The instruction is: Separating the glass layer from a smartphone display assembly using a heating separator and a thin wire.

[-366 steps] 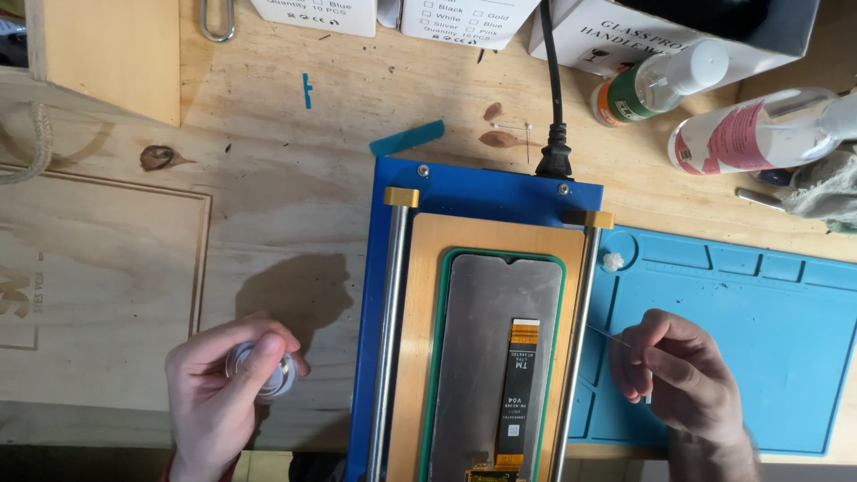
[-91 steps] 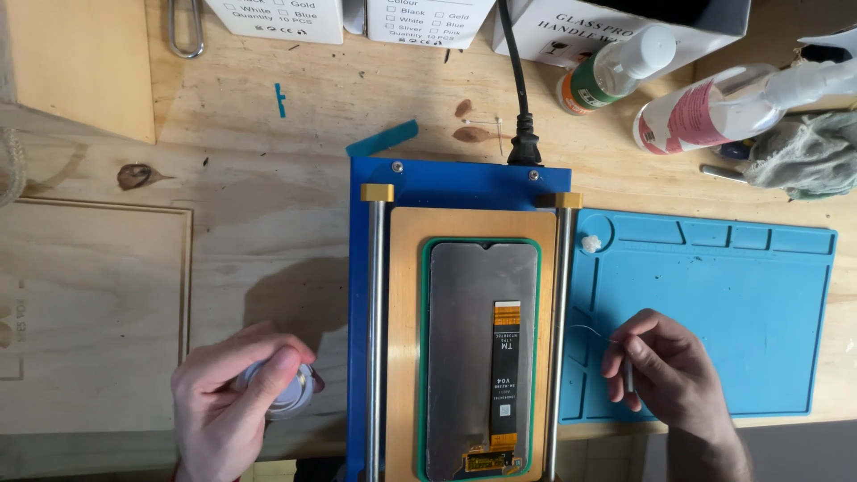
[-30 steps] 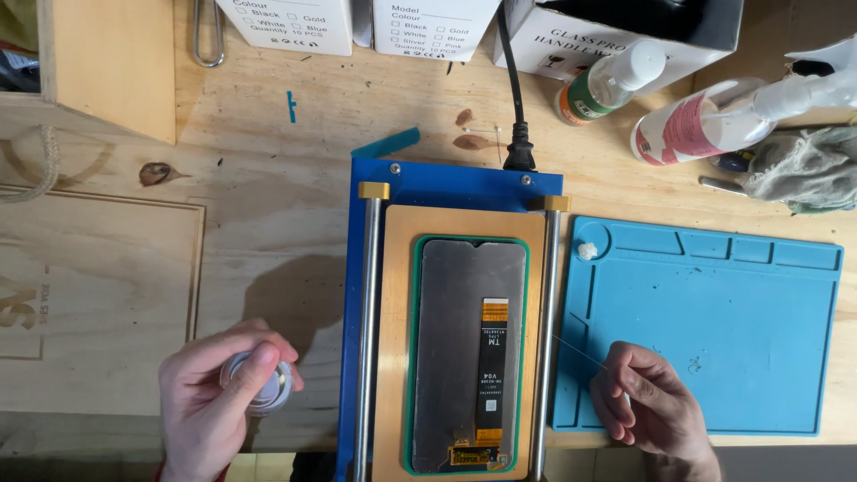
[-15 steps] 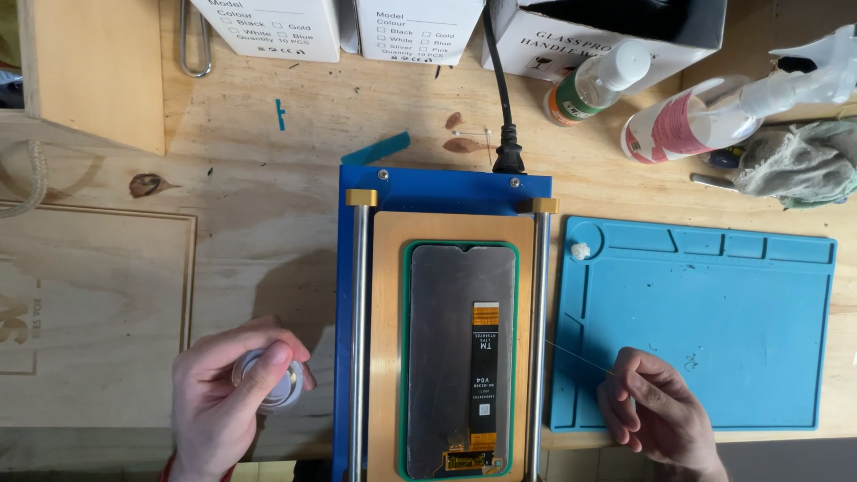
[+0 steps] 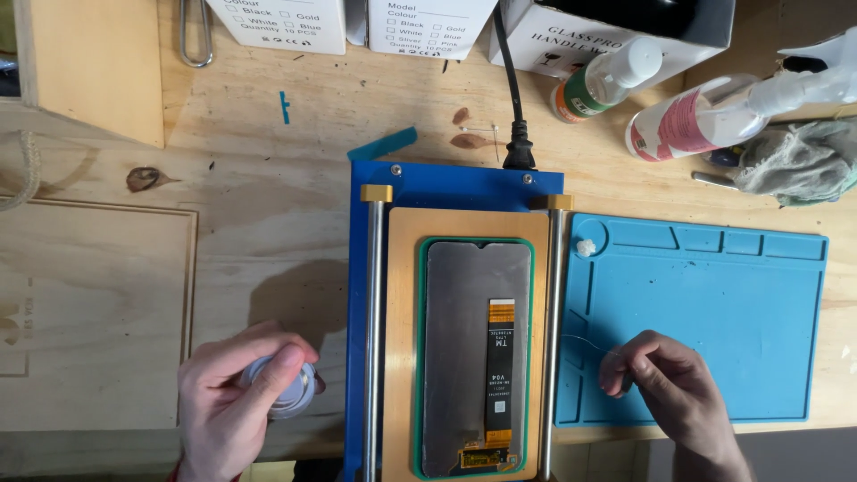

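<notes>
Broadly, one wooden counter [image 5: 295, 170] carries one blue mat [image 5: 714, 295], one blue separator machine [image 5: 455, 192] bearing one grey phone screen [image 5: 464, 348] face down, and two bottles. Left hand [image 5: 234, 406] curls closed around one small silvery spool [image 5: 281, 393] beside the machine; right hand [image 5: 674, 393] pinches a thin wire [image 5: 580, 340] over the mat.

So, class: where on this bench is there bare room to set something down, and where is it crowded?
Free: the blue mat above the right hand, and bare wood between the wooden box and blue fixture. Crowded: the top right, with bottles and rag.
</notes>
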